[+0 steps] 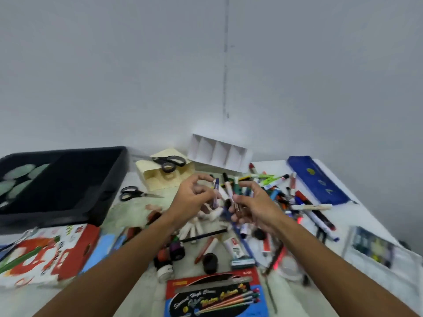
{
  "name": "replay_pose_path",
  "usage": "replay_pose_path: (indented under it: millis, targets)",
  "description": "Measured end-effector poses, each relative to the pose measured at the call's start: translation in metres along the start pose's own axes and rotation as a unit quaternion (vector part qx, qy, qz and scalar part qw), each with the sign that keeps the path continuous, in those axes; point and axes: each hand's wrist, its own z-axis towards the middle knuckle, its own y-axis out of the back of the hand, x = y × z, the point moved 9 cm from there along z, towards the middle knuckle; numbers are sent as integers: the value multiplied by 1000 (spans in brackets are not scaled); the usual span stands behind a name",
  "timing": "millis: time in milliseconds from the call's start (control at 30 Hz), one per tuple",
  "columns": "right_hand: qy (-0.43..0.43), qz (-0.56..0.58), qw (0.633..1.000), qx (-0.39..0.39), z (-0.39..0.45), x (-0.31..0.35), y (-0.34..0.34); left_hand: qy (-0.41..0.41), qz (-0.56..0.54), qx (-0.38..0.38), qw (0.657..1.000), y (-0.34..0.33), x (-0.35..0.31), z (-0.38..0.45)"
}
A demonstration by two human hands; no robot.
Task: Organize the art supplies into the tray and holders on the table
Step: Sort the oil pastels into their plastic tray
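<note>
- The blue pen [215,195] stands nearly upright, pinched near its top by the fingers [207,178] of the left hand [194,197], above the heap in the middle of the desk [146,291].
- The right hand [254,207] has its fingers [243,185] curled round a bundle of markers [231,191], about four, though blur hides the exact number; the thumb closes on them from below.
- The two hands are close together, the pen just beside the bundle, perhaps touching it.
- Judgement: the step is gathering pens into one bunch. To do it well, lay the pen parallel to the others, tips the same way, and let the right fingers open only slightly to take it, so nothing slips back into the heap.
- Beyond the fingers, against the wall, stands one white holder [218,154] with four compartments, all of which look empty; it seems the natural place for the bunch.
- Beyond and left of the fingers is one cream holder [160,177] with a pair of scissors [168,162] on it; a second pair of scissors [134,193] lies on the desk left of the fingers. Two pairs in all.
- Far left sits one black tray [109,179] holding several pale round pieces.
- Right of the fingers lies one blue pouch [318,179]; nearer the person, one paint box [215,298]; many loose markers are too jumbled to count.
</note>
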Motion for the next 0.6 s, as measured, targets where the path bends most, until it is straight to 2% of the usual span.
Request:
replay_pose_path:
  millis: [133, 267, 333, 400, 500, 600]
  targets:
    - [26, 4, 998, -51, -47, 7, 87, 24, -16, 135, 990, -97, 11, 19]
    - [-9, 94, 991, -97, -95, 0, 159, 87, -35, 240, 966, -184, 21, 22]
    - [-28, 170, 980, -103, -115, -5, 184, 120, -51, 265, 955, -214, 26, 22]
    - [-12, 220, 966, -132, -142, -10, 220, 127, -60, 306, 942, -257, 27, 20]
    - [7, 173, 962, -211, -172, -19, 263, 97, -44, 346, 932, -302, 25, 16]
    - [19, 128, 956, -262, -190, -26, 296, 68, 1, 324, 944, -329, 26, 16]
